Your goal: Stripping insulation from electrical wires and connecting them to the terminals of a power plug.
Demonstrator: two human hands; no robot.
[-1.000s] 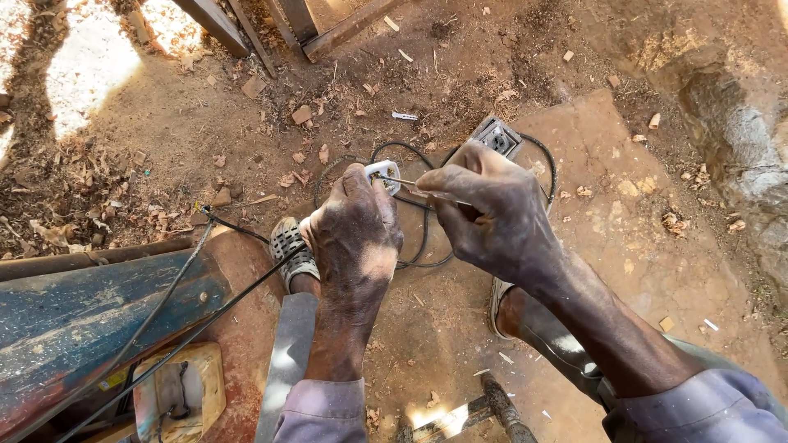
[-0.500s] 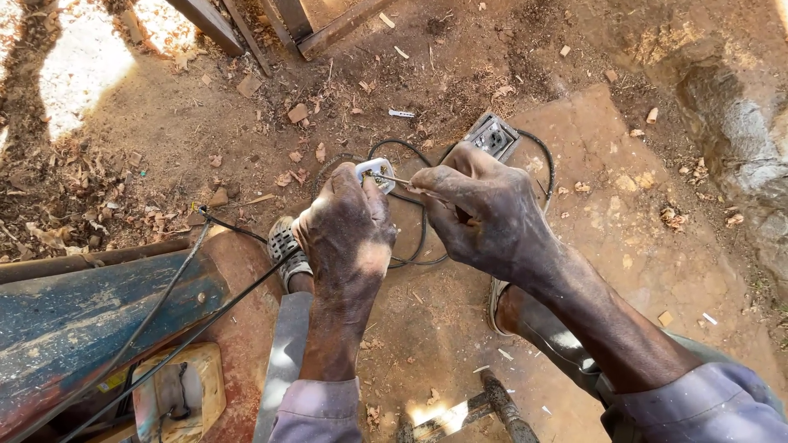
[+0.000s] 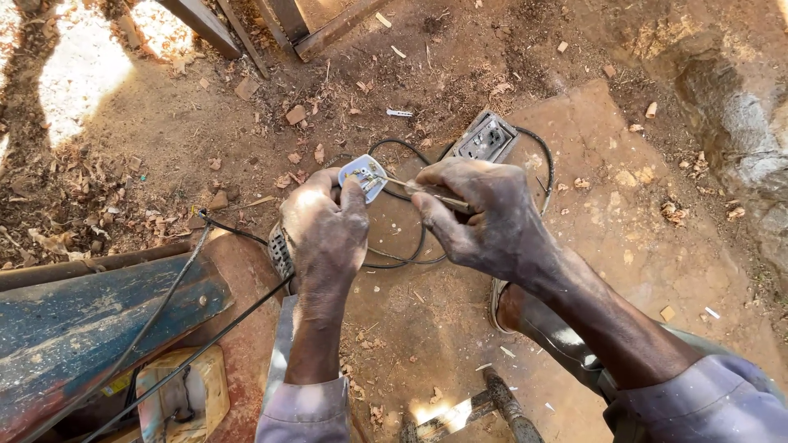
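Observation:
My left hand grips an opened white electrical plug, holding it up with its inner side facing me. My right hand holds a thin screwdriver whose tip rests on the plug's terminals. A black cable loops on the ground beneath both hands. Beyond my right hand a grey socket box lies on the dirt, joined to the cable.
A worn blue and rust-coloured metal body sits at lower left with two black wires running across it. Wooden frame pieces stand at the top. A hammer lies near my feet. Wood chips litter the dirt.
Both hands with the plug and screwdriver have shifted slightly up in view; the grip and the tool's contact with the plug stay the same.

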